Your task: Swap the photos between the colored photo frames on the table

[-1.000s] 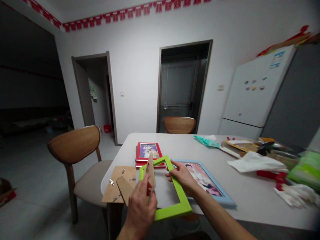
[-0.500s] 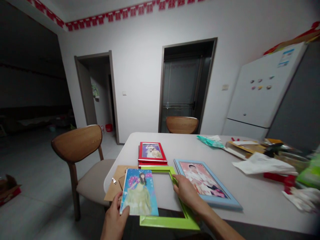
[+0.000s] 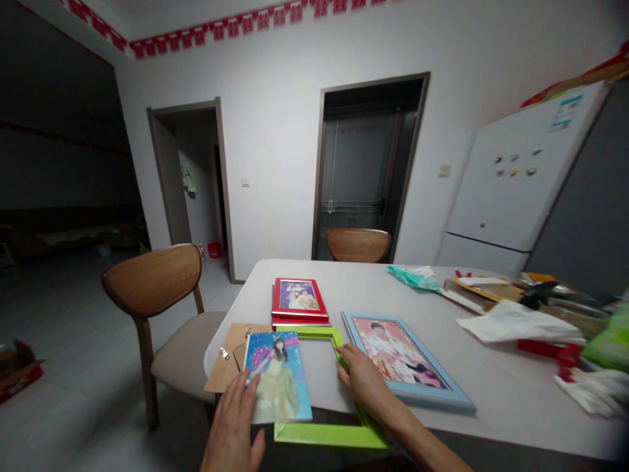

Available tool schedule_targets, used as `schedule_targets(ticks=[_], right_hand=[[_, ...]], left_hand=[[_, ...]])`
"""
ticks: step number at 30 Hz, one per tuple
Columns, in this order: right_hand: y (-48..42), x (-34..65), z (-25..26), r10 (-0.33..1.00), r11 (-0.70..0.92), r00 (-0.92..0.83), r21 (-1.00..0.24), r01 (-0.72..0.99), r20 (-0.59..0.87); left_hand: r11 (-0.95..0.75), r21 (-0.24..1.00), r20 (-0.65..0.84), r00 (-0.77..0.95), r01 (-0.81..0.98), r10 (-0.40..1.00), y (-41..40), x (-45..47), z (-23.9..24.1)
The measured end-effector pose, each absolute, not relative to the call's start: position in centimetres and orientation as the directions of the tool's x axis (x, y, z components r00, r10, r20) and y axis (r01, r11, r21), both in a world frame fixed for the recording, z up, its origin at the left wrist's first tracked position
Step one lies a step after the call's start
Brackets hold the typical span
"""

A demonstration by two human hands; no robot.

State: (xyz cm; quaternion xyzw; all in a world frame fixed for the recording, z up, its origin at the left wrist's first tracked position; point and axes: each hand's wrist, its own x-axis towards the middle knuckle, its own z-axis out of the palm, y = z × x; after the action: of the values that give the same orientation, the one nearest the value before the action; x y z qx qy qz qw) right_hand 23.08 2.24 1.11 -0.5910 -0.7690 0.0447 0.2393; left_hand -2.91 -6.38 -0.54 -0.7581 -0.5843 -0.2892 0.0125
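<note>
My left hand (image 3: 236,419) lies with its fingers stretched out over the left edge of a photo print (image 3: 280,387) of a person in a pale green dress. This print overlaps the left side of a light green picture frame (image 3: 324,434), which is an open border with the tabletop showing through. My right hand (image 3: 363,380) is closed around the frame's right side. Under the print and my left hand, a brown backing board (image 3: 230,357) with metal clips sticks out to the left.
Red picture frames (image 3: 299,318) are stacked behind the green one. A light blue framed photo (image 3: 457,400) lies to the right on the white table (image 3: 339,282). Paper, bags and a bowl crowd the table's right end. A wooden chair (image 3: 157,275) stands at the left.
My left hand has let go of its grip on the print's lower left corner and spread its fingers flat over the edge. My right hand stays on the green frame.
</note>
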Motion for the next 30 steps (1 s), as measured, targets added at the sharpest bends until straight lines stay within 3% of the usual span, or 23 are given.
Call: schedule_targets(ticks=[3, 6, 10, 14, 17, 21, 23, 25, 28, 30], right_hand=[[2.1, 22.9, 1.0, 0.935, 0.284, -0.18, -0.34, 0.897, 0.305], [2.0, 22.9, 1.1, 0.939, 0.277, -0.176, -0.349, 0.895, 0.296], [2.0, 22.9, 0.8, 0.939, 0.27, -0.164, -0.354, 0.896, 0.301], [1.9, 22.9, 0.6, 0.933, 0.279, -0.156, -0.374, 0.885, 0.325], [1.5, 22.6, 1.6, 0.901, 0.333, -0.145, -0.435, 0.837, 0.409], [0.4, 21.2, 4.0, 0.882, 0.423, -0.116, -0.659, 0.622, 0.457], [-0.3, 20.1, 4.7, 0.934, 0.355, -0.124, -0.824, 0.441, 0.336], [-0.8, 18.7, 4.7, 0.982, 0.137, -0.158, -0.969, 0.206, 0.105], [-1.2, 17.1, 4.1, 0.962, -0.194, -0.236, -0.949, -0.246, -0.136], [-1.0, 16.8, 4.0, 0.977, -0.194, -0.181, -0.845, -0.498, -0.117]], left_hand=[[-0.369, 0.177, 0.371, 0.286, 0.912, 0.884, -5.8, -1.9, -0.5], [-0.362, 0.092, 0.317, 0.317, 0.928, 0.894, -5.2, -1.3, -0.5], [-0.366, 0.031, 0.368, 0.33, 0.93, 0.869, -4.9, -1.3, -1.0], [-0.388, 0.043, 0.455, 0.328, 0.921, 0.828, -4.7, -1.8, -0.9], [-0.413, 0.18, 0.569, 0.248, 0.893, 0.784, -4.5, -2.2, 0.4], [-0.418, 0.561, 0.636, -0.049, 0.714, 0.77, -4.7, -1.7, 3.7], [-0.362, 0.788, 0.526, -0.237, 0.498, 0.817, -5.0, -0.6, 5.1], [-0.29, 0.937, 0.342, -0.343, 0.195, 0.875, -5.3, 1.1, 5.7], [-0.249, 0.95, 0.177, -0.33, -0.189, 0.927, -5.5, 4.0, 5.2], [-0.23, 0.917, 0.142, -0.272, -0.326, 0.952, -5.4, 5.5, 4.2]])
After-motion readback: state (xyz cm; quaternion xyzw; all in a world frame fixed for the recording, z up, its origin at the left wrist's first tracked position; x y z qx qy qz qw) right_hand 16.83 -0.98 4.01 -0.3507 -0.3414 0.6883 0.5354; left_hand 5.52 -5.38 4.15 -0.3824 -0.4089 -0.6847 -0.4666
